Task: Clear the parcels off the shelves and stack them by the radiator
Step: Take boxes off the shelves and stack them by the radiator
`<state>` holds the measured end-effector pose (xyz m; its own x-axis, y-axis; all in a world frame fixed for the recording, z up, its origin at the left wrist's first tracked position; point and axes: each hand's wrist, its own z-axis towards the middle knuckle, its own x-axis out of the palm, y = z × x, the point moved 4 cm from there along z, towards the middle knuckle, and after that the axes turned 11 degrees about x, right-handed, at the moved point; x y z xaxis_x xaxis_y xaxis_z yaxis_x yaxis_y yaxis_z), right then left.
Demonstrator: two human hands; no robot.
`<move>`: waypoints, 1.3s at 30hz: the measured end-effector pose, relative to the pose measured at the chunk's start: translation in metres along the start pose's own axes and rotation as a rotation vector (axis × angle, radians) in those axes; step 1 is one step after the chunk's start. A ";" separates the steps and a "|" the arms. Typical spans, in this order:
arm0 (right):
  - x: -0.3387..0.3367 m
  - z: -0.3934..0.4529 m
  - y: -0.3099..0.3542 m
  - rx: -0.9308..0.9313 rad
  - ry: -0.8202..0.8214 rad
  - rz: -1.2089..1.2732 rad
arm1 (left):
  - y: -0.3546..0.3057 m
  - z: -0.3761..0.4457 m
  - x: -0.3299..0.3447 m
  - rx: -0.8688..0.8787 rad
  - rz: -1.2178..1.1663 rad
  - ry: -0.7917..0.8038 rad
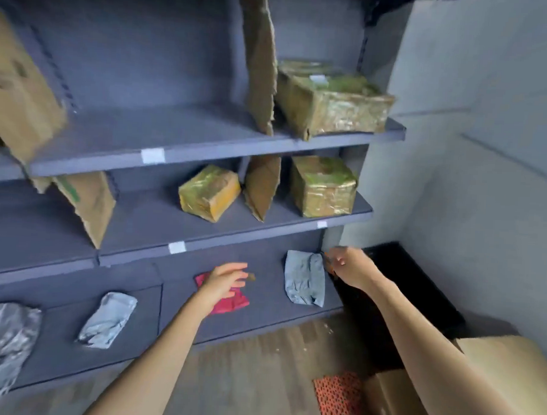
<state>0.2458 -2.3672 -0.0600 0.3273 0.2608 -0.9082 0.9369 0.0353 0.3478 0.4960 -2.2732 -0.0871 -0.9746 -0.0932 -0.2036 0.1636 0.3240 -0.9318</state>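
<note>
Red parcel [230, 301] under left hand [223, 285]

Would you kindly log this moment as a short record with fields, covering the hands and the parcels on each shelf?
left hand: left hand open, reaching over the red parcel on the bottom shelf
right hand: right hand with fingers curled beside the grey mailer; whether it holds anything is unclear
middle shelf: two foil-wrapped boxes with cardboard dividers between
top shelf: one large foil-wrapped box
bottom shelf, left: two more grey mailers
task state: parcels remain on all three shelves
</note>
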 end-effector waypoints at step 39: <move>-0.331 0.066 0.512 -0.522 0.244 0.769 | -0.422 0.008 -0.413 0.548 0.449 -0.769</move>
<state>0.6252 -2.4988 0.4039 0.7400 0.5831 -0.3351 0.2845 0.1801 0.9416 0.8311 -2.3792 0.3876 -0.4783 -0.7065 -0.5216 0.7208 0.0235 -0.6928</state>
